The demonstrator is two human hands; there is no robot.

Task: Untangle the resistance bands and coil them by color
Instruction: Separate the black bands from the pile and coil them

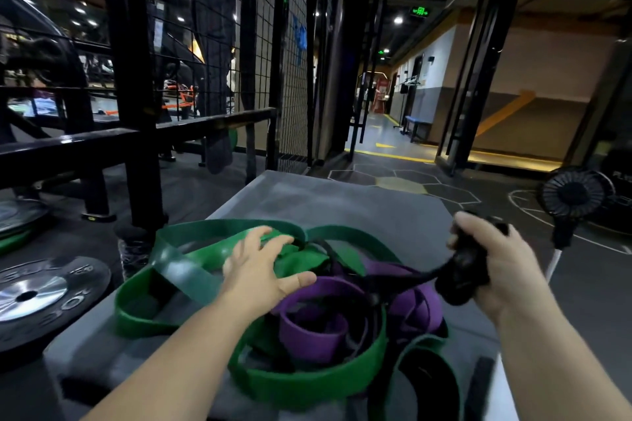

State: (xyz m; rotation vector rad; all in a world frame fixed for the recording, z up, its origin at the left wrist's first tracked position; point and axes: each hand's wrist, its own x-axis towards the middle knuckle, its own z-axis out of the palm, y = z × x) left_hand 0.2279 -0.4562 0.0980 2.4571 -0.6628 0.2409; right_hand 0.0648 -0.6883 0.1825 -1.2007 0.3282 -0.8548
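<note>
Right hand (506, 267) grip clasps black handle (465, 270) beside tangled bands (307, 335)

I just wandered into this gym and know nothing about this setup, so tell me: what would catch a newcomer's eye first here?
First, the bright heap of tangled green bands and purple bands on the grey platform in the middle. The left hand lies spread on the green ones, while the right hand grips a black handle, its cord running back into the pile. At the left edge lies a black weight plate; a small black fan stands at right.
</note>
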